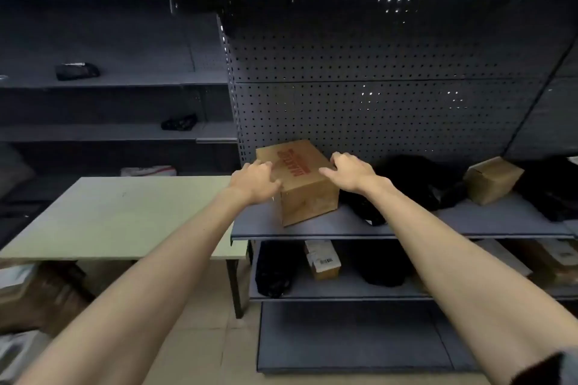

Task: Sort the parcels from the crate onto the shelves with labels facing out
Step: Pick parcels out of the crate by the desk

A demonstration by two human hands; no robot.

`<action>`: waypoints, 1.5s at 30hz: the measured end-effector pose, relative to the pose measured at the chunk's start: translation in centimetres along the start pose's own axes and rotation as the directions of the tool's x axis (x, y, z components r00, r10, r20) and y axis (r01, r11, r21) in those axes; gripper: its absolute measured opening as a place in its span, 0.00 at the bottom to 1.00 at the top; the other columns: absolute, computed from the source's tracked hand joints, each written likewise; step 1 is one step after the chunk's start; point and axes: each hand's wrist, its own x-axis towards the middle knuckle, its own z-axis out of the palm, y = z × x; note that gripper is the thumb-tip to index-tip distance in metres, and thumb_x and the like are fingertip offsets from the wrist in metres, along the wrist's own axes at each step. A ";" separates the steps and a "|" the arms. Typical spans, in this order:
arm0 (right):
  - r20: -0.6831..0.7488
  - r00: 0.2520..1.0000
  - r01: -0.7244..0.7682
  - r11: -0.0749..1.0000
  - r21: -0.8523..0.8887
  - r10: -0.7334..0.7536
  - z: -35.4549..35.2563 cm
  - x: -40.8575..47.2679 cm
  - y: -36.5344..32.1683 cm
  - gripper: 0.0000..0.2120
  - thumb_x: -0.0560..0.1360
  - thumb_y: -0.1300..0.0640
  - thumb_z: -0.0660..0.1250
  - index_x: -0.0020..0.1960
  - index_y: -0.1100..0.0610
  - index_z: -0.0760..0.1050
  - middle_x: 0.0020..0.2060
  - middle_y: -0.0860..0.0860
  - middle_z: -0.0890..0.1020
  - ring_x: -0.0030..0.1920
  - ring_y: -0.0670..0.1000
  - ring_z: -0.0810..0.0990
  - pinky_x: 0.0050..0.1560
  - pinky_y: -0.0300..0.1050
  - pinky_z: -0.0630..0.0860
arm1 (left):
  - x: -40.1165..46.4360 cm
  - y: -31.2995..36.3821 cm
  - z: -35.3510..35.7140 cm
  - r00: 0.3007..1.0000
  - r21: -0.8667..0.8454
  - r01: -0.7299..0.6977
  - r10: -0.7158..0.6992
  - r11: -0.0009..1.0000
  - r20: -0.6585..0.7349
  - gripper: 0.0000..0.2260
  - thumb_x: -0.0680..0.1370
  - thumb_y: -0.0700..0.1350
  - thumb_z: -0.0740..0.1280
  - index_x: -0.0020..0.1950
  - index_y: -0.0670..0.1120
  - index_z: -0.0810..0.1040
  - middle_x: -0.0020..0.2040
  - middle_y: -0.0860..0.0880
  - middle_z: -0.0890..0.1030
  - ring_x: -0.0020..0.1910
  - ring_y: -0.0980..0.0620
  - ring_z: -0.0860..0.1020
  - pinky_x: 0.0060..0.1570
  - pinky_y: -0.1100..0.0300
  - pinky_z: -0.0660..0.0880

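Head view: your left hand (pixel 255 179) and right hand (pixel 350 175), fingers curled, grip opposite top edges of the brown cardboard box with red print (pixel 308 189); it stands on the grey metal shelf (pixel 438 223), black plastic-wrapped parcel (pixel 406 184) just beside.

Brown cardboard box (pixel 300 178) with red lettering at centre, dark grey perforated shelf panel (pixel 391 72) behind, pale green table (pixel 125 215) lower left

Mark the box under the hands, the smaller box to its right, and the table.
Box (pixel 301 172): head view, on its top face with the red print.
Smaller box (pixel 492 179): head view, on its front face.
Table (pixel 125 215): head view, on the bare top.
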 end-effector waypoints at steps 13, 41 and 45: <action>0.142 0.984 -0.155 0.912 0.380 0.108 5.6 5.1 5.9 0.32 0.81 0.38 0.52 0.73 0.61 0.66 0.68 0.58 0.73 0.65 0.60 0.74 0.63 0.54 0.72 | 4.4 3.4 6.3 0.993 -0.138 0.119 -0.117 0.983 0.026 0.19 0.82 0.52 0.58 0.70 0.45 0.72 0.67 0.38 0.69 0.66 0.35 0.71 0.65 0.43 0.71; -0.371 0.923 0.229 0.923 0.310 -0.105 4.4 1.4 1.8 0.17 0.82 0.48 0.59 0.66 0.52 0.78 0.64 0.48 0.77 0.65 0.52 0.68 0.65 0.49 0.67 | 4.9 4.7 6.9 0.978 -0.743 0.110 -0.205 0.660 -0.037 0.29 0.81 0.66 0.56 0.70 0.46 0.76 0.66 0.43 0.78 0.65 0.44 0.75 0.59 0.54 0.71; -0.342 0.925 0.282 0.900 0.331 -0.165 4.4 1.5 1.0 0.16 0.82 0.52 0.59 0.65 0.54 0.78 0.65 0.49 0.78 0.65 0.51 0.69 0.65 0.45 0.66 | 5.3 4.3 6.2 0.976 -0.750 0.142 -0.219 0.646 -0.004 0.41 0.74 0.73 0.58 0.74 0.43 0.71 0.71 0.45 0.76 0.69 0.46 0.74 0.67 0.51 0.70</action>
